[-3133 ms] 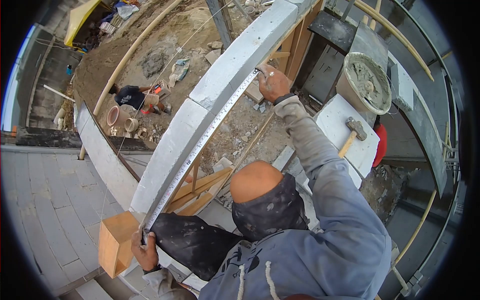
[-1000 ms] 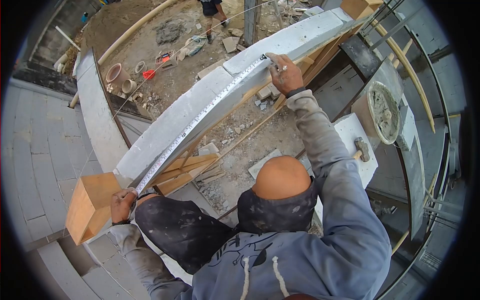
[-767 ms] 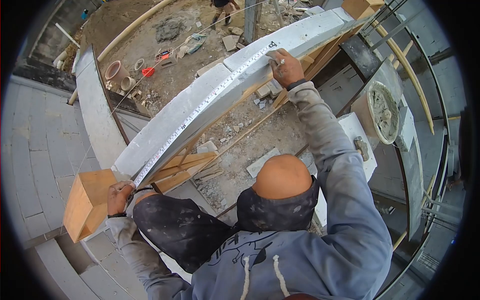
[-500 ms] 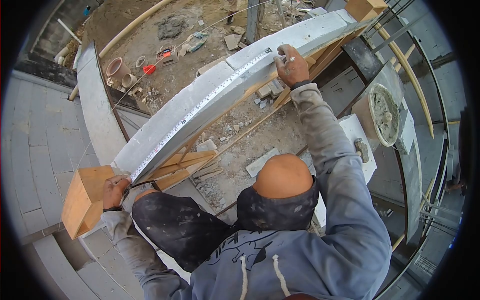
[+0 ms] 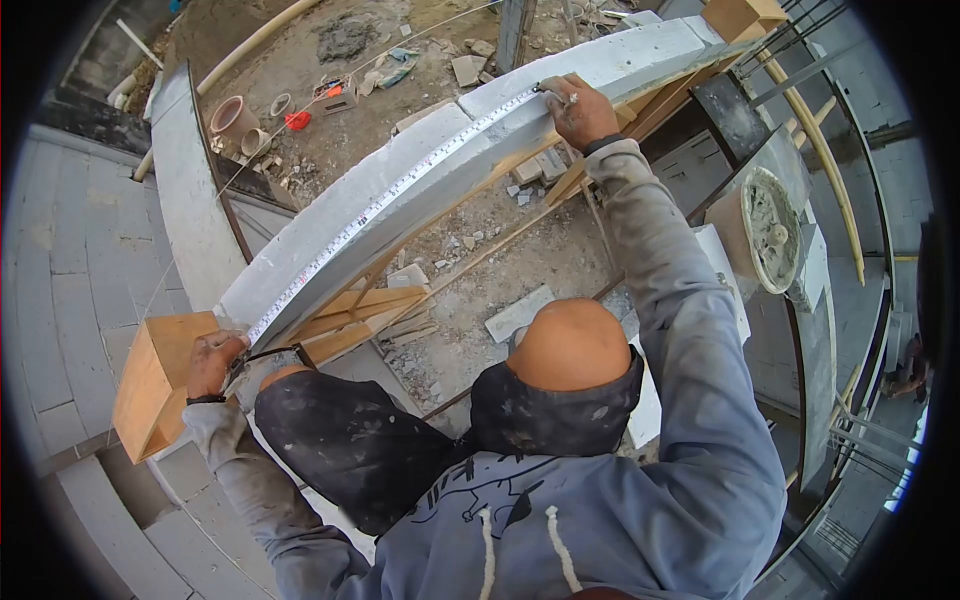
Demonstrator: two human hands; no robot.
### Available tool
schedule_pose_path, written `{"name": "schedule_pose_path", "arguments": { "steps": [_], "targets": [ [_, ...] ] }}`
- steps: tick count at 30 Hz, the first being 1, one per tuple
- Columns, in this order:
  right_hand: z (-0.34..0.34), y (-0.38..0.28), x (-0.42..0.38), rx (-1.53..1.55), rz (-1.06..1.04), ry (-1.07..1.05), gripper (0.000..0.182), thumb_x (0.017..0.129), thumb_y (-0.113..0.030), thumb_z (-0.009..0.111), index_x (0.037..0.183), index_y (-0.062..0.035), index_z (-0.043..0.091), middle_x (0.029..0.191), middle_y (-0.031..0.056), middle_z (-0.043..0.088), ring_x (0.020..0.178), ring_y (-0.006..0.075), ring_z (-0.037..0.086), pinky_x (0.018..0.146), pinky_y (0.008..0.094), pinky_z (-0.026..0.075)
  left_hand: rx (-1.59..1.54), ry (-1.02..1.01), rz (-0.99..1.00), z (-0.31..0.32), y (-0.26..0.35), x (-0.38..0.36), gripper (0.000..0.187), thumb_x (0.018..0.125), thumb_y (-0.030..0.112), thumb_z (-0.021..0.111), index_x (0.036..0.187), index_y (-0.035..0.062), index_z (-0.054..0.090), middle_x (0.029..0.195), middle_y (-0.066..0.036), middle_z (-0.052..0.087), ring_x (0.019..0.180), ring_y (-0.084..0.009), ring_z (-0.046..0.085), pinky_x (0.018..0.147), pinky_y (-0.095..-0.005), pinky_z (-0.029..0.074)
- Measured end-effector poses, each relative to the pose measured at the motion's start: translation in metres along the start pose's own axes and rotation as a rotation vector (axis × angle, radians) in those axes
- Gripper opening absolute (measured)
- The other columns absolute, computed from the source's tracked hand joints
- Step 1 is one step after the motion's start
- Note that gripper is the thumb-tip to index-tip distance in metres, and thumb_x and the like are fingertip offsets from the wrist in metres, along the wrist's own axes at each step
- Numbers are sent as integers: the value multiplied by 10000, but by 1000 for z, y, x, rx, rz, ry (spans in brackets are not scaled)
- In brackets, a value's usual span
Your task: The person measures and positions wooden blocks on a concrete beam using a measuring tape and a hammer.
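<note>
A white measuring tape (image 5: 385,200) lies stretched along the top edge of a pale curved block wall (image 5: 330,225). My right hand (image 5: 582,112) is closed at the tape's far end, thumb and fingers pinching by its dark end hook. At the near end, my left hand (image 5: 212,362) is wrapped around the tape's case, which is mostly hidden in the palm; a black strap sticks out from it. Close beside my left hand stands an open wooden box form (image 5: 165,385) at the wall's near end.
A second wooden box (image 5: 742,18) sits at the wall's far end. Wooden framing (image 5: 365,315) runs beneath the wall. To the right stands a bucket of grey mortar (image 5: 770,230). Pots (image 5: 233,118) and rubble lie on the ground below. A string (image 5: 330,90) crosses above the yard.
My right hand has moved slightly left onto the tape's end, where a small gap showed before. My left hand has shifted a little left and up with the tape case.
</note>
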State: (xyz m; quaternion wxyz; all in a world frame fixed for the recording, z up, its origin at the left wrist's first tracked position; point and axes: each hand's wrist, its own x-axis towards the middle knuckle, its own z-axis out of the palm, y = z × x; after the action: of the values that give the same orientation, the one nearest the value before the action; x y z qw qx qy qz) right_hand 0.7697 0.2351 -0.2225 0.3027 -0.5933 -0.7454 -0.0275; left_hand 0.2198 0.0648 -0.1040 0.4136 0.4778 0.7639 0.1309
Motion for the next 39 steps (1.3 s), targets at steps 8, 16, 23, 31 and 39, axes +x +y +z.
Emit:
{"name": "schedule_pose_path", "arguments": {
  "steps": [8, 16, 23, 31, 39],
  "targets": [
    [6, 7, 8, -29, -25, -93, 138, 828, -136, 592, 962, -104, 600, 885, 107, 622, 833, 318, 603, 731, 372, 498, 140, 162, -35, -9, -3, 5, 306, 654, 229, 660, 826, -22, 691, 732, -83, 645, 712, -165, 577, 675, -264, 427],
    [3, 6, 14, -10, -1, -78, 124, 816, -108, 550, 930, -111, 600, 887, 119, 605, 840, 327, 595, 739, 406, 484, 68, 98, -81, -15, -11, 19, 283, 666, 216, 650, 811, -23, 691, 714, -89, 644, 685, -167, 571, 657, -265, 425],
    [-4, 7, 18, 12, -29, -112, 186, 822, -114, 569, 993, -112, 643, 952, 129, 633, 885, 319, 603, 795, 378, 487, 228, 66, 6, -17, 15, 23, 252, 677, 204, 632, 793, -12, 692, 673, -75, 636, 614, -163, 565, 606, -272, 427],
    [-7, 9, 21, 28, -75, -185, 210, 824, -137, 595, 1023, -95, 647, 984, 130, 634, 899, 314, 608, 821, 360, 488, 242, 87, 39, -23, 23, 29, 259, 682, 207, 617, 786, -21, 686, 655, -75, 621, 595, -155, 550, 588, -271, 425],
    [-4, 10, 32, 0, -119, -205, 214, 791, -139, 575, 985, -124, 666, 960, 122, 645, 887, 315, 608, 809, 383, 487, 255, 122, 31, -26, 18, 38, 282, 682, 218, 623, 807, -27, 683, 679, -90, 628, 616, -165, 557, 602, -271, 428]
  ]
}}
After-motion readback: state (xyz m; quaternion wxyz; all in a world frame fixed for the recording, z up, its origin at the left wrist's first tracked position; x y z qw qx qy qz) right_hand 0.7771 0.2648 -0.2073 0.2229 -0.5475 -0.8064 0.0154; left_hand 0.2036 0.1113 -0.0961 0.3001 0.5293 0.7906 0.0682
